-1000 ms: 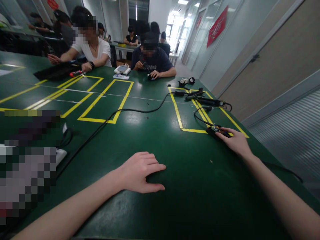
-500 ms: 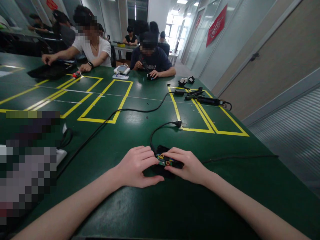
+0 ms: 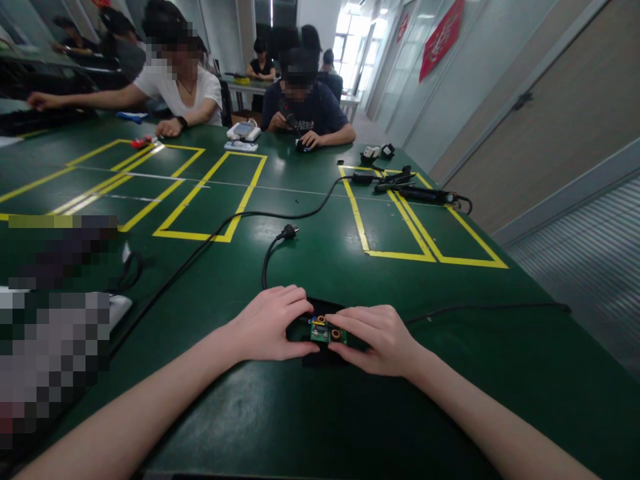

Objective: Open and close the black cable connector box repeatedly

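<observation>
A small black power adapter with its green circuit board [image 3: 324, 332] exposed lies on the green table [image 3: 310, 253] just in front of me. My left hand [image 3: 273, 323] grips its left end with curled fingers. My right hand [image 3: 377, 337] grips its right end, fingers over the board. The adapter's black cord with a plug [image 3: 286, 233] curls away from it toward the far side.
A long black cable [image 3: 210, 237] crosses the table past yellow taped rectangles [image 3: 400, 227]. Black tools and adapters [image 3: 405, 190] lie at the far right. A white power strip [image 3: 117, 308] sits at left. Two people [image 3: 305, 107] work at the far edge.
My right hand fetched the adapter from the yellow rectangle at right and brought it in front of me. Both hands now hold it, and its plug has swung left.
</observation>
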`<state>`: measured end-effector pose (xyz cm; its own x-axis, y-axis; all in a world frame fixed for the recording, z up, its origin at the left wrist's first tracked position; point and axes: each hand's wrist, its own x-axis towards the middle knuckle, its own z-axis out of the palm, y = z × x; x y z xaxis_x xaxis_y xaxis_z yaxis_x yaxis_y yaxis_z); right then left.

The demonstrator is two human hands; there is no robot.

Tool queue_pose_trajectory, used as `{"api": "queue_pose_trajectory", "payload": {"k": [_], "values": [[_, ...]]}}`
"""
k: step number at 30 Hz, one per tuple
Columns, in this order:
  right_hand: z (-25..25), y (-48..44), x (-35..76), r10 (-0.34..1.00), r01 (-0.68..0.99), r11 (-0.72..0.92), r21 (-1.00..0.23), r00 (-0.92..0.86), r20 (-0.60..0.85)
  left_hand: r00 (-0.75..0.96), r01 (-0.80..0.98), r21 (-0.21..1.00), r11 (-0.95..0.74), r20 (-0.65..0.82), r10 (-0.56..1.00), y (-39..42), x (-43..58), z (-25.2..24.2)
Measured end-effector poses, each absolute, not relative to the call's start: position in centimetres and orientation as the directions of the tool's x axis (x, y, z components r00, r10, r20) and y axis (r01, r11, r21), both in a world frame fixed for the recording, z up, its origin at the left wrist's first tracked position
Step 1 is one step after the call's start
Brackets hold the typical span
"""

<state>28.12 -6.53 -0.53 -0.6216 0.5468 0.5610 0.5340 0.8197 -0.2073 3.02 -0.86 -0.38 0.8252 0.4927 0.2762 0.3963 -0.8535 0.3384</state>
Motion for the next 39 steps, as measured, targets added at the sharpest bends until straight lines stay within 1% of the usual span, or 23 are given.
{"api": "queue_pose_trajectory", "payload": {"k": [4, 9, 16, 22, 27, 30, 32, 39], "values": [[-0.4, -6.5, 28.2, 0.537, 0.529, 0.827, -0.192, -0.64, 0.549, 0.798, 0.455, 0.332, -0.826, 0.259, 0.544, -0.8, 3.0, -0.3], [-0.8, -6.1, 28.1, 0.583, 0.589, 0.787, -0.182, -0.614, 0.532, 0.791, 0.487, 0.307, -0.818, 0.243, 0.562, -0.7, 2.9, -0.2], [-1.0, -4.8, 29.1, 0.642, 0.658, 0.738, -0.146, -0.621, 0.449, 0.789, 0.499, 0.3, -0.813, 0.23, 0.569, -0.5, 3.0, -0.1], [-0.6, -4.7, 29.6, 0.594, 0.582, 0.792, -0.183, -0.667, 0.45, 0.784, 0.519, 0.264, -0.813, 0.23, 0.576, -0.5, 2.9, -0.1], [-0.4, -5.1, 29.0, 0.611, 0.547, 0.79, -0.275, -0.671, 0.42, 0.798, 0.516, 0.262, -0.816, 0.2, 0.569, -0.9, 3.1, 0.2], [-0.4, -5.1, 28.9, 0.637, 0.559, 0.77, -0.307, -0.671, 0.378, 0.792, 0.533, 0.274, -0.8, 0.171, 0.586, -1.0, 3.2, 0.2], [-0.4, -5.0, 28.9, 0.652, 0.575, 0.758, -0.307, -0.667, 0.361, 0.78, 0.549, 0.292, -0.783, 0.157, 0.605, -1.0, 3.2, 0.1], [-0.5, -4.9, 28.9, 0.715, 0.68, 0.692, -0.245, -0.596, 0.365, 0.732, 0.558, 0.393, -0.731, 0.182, 0.657, -0.1, 2.8, -0.6]]}}
